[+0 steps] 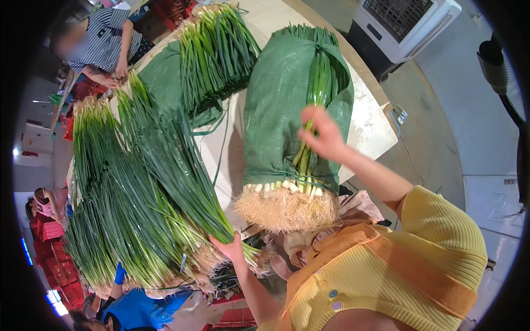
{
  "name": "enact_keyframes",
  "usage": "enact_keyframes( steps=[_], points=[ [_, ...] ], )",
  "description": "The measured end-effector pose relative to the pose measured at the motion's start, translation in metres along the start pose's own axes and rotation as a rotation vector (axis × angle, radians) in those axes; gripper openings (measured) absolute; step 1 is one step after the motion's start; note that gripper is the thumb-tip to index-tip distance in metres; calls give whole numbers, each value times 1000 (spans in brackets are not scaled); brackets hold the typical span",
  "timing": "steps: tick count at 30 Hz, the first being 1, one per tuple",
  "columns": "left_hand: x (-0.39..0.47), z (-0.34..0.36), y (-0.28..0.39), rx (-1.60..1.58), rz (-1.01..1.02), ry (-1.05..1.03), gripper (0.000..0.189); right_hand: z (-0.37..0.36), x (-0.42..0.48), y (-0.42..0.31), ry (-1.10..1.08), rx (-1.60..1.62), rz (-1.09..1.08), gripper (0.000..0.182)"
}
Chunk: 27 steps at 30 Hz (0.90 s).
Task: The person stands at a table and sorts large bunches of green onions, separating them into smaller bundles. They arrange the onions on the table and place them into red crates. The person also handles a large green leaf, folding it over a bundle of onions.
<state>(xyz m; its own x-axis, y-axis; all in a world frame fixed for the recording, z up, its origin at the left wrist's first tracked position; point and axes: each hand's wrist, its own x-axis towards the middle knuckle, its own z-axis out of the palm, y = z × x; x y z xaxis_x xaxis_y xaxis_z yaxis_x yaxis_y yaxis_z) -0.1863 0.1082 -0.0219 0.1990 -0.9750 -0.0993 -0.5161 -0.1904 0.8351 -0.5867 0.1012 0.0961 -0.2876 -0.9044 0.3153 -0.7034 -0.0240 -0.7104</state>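
My left hand [230, 248] grips a bunch of green onions [221, 225] near its white, rooted end; the leaves fan out across the pile toward the upper left. My right hand [325, 136], blurred by motion, is over the opening of a large bundle wrapped in green woven plastic [275, 107]. Green onion stalks [321, 91] show along that opening, partly behind my fingers; whether they are grasped I cannot tell. Ties hold the wrap at its top and bottom. A thick fringe of pale roots [290, 211] sticks out below, toward me.
Loose green onions [136, 198] are heaped on the left of the pale table [219, 153]. Behind stands another stack of onions [219, 53] on green wrap [161, 74]. A person in stripes [105, 41] handles onions opposite; another in blue [136, 308] works alongside. An air cooler [403, 29] stands beyond.
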Motion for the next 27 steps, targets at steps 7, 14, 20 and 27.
enact_keyframes(
  steps=[7,14,20,27],
  points=[
    [-63,-19,28,57,33,207,87,-39,23,156,706,71,630,73],
    [-124,-19,30,80,-52,361,87,-19,-1,207,115,1108,932,72],
    [-181,-31,41,125,-176,524,83,-2,-14,260,308,1274,860,70],
    [-270,-57,3,446,-152,828,84,-8,3,232,335,1153,717,68]
  ],
)
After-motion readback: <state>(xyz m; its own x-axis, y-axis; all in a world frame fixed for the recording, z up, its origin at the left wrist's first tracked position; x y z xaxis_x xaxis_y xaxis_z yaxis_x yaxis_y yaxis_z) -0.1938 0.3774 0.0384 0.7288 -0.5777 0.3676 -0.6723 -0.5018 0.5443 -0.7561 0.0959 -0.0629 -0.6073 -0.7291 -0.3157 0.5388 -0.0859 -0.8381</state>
